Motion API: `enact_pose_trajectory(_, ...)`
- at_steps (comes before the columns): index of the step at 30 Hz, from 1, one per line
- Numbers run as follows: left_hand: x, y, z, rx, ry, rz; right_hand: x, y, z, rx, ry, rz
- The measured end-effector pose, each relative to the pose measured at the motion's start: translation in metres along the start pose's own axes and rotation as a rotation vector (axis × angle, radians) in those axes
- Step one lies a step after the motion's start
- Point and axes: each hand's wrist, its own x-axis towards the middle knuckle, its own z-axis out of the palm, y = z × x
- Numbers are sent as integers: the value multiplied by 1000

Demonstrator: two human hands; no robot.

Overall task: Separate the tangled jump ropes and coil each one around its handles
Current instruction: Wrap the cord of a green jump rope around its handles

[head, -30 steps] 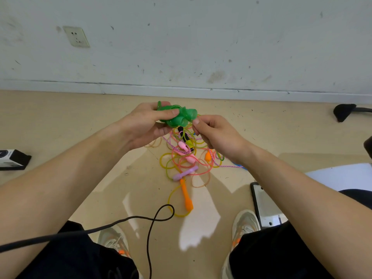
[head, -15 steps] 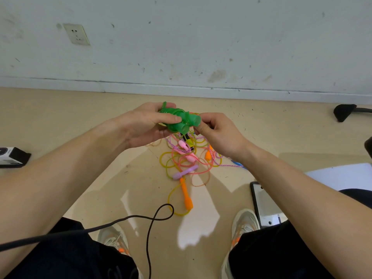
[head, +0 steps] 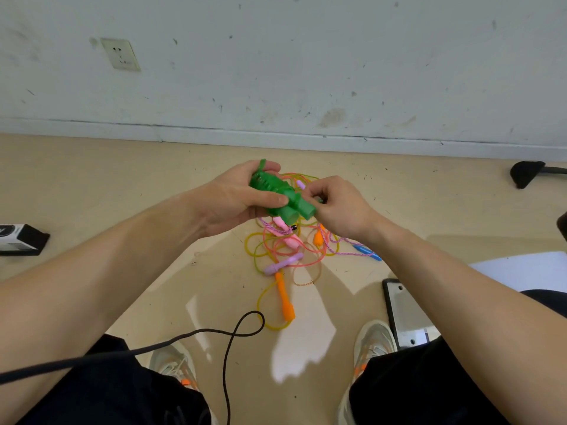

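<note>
My left hand (head: 233,200) grips a green jump rope (head: 280,194), its cord coiled round the two handles held side by side. My right hand (head: 337,207) pinches the green cord at the handles' right end. Below the hands, a tangle of ropes (head: 288,246) lies on the floor: yellow, pink and braided purple cords mixed together. An orange handle (head: 285,299) points toward me, a lilac handle (head: 283,263) lies across the pile, a pink handle (head: 291,240) sits in the middle, and a blue handle (head: 368,252) lies at the right.
A black cable (head: 233,332) loops over the floor by my left shoe (head: 173,363). A phone (head: 405,314) lies next to my right shoe (head: 372,342). A small box (head: 21,239) sits at far left, a black object (head: 527,173) at far right, the wall straight ahead.
The green bundle has turned in my left hand so its handle ends point down right. My right hand shifted round to the bundle's right end.
</note>
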Motion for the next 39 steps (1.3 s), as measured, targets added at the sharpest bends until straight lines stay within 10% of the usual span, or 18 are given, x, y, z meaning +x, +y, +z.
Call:
enact_pose_trajectory(12,1,3,-1,573,85,144,-7,-9,7,246,-95,162)
enact_pose_trajectory(32,4,3,-6,795,107,147,-6,-3,8,177,-193,143)
enact_pose_trajectory(39,5,-6,-4,750,86,150,-1,6,11,-435,-57,-54)
